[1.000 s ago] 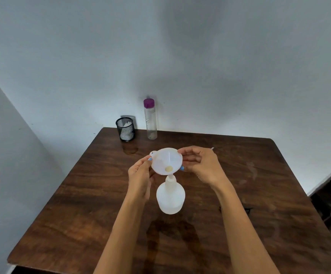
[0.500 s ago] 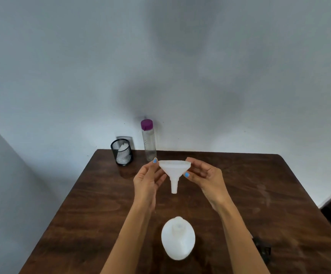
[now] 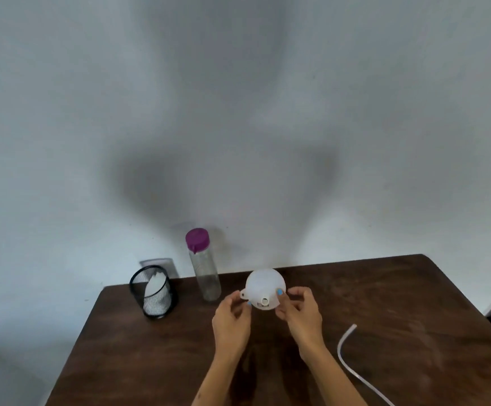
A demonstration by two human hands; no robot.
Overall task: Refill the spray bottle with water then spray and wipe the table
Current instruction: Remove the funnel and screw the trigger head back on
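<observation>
A white plastic funnel (image 3: 263, 285) is held up above the dark wooden table (image 3: 156, 347), tilted so its spout points toward me. My right hand (image 3: 300, 315) pinches its right rim with the thumb on top. My left hand (image 3: 231, 317) holds its left side near the small tab, fingers curled. A clear water bottle (image 3: 204, 273) with a purple cap stands upright at the back of the table, left of the funnel. The white spray bottle is out of view.
A black mesh cup (image 3: 155, 291) with white cloth or paper inside stands at the back left corner. A thin clear tube (image 3: 352, 361) curves across the table at the right. A grey wall rises just behind the table.
The funnel came off the spray bottle, was lifted up and away, and is now tilted with its spout toward me. The camera view rose, so the spray bottle dropped out of sight.
</observation>
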